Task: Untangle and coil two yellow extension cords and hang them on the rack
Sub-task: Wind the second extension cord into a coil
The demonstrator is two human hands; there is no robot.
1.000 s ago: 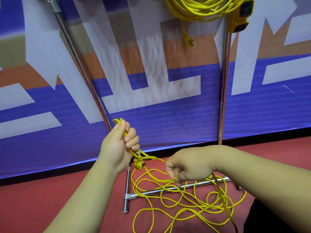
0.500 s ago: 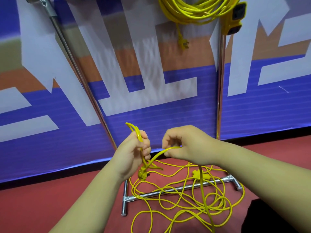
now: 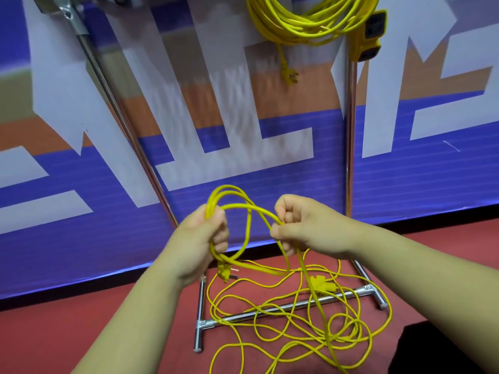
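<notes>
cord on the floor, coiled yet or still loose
Mostly loose: the cord sprawls over the rack's base; only a few loops sit in the left hand.

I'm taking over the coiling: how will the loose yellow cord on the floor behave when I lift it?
Probably floppy: the cord lies in slack, crossing loops and droops from the right hand. It likely snags, since strands drape over the rack base. It seems light; the left hand holds several loops easily.

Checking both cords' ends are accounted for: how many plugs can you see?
3: one plug dangling from the hung coil, one below the left hand, one on the floor. Others may be hidden.
</notes>
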